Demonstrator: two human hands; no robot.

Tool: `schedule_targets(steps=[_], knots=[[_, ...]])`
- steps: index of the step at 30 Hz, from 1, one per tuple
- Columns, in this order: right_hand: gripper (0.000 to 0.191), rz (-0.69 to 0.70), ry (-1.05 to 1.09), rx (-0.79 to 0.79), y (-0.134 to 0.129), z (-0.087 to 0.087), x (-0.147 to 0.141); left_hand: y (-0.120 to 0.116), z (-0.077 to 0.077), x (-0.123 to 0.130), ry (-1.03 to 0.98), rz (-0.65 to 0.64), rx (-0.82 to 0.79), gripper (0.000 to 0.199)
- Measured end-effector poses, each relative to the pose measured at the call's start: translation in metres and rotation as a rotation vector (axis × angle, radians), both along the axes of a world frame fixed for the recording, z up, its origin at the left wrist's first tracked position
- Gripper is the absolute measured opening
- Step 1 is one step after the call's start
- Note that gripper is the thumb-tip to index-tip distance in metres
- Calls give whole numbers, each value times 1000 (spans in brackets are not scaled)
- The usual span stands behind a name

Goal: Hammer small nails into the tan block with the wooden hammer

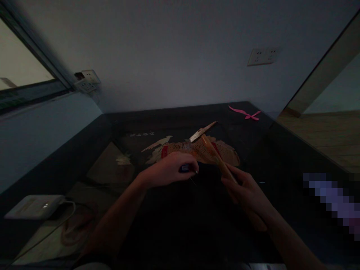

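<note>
My left hand [171,168] is curled, thumb and fingers close together, around a small dark blue thing with a pale label [184,168]. A thin stick or needle-like line [193,181] shows just below its fingertips. In my right hand [247,191] is a long, narrow wooden stick-like tool [225,170], its orange-brown end pointing up and left. That end reaches over a flat, dotted brown-and-red cut-out [180,147] with ragged pale edges on the dark table. A long, pointed knife-like piece [203,131] lies behind it. The dim light hides finer detail.
The black table [180,225] meets the wall behind. A pink ribbon-like strip [247,113] lies at the back right. At the left are a white box with a cable [35,207] and a flat panel [111,163]. A pixelated patch [334,200] covers the right side.
</note>
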State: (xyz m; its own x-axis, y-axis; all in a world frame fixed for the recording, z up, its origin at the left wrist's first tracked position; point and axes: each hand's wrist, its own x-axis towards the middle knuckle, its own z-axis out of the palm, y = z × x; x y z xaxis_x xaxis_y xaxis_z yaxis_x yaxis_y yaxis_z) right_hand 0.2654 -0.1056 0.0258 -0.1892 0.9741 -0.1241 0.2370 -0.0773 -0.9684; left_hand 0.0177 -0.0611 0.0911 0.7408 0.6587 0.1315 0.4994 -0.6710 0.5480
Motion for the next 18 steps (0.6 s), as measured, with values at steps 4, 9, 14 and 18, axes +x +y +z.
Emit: schedule_targets(steps=[4,9,14,18], knots=[[65,11,32,-40,-1,-1,-1,41,-17,-8,-314,352,101,7],[64,4,28,-26,-2,0,-2,73,-49,-6,-477,497,92,8],[63,16,50,-35,-1,1,0,77,-60,-5,-522,502,17,8],[63,4,56,-30,0,1,1,78,-63,-5,-560,512,-19,9]])
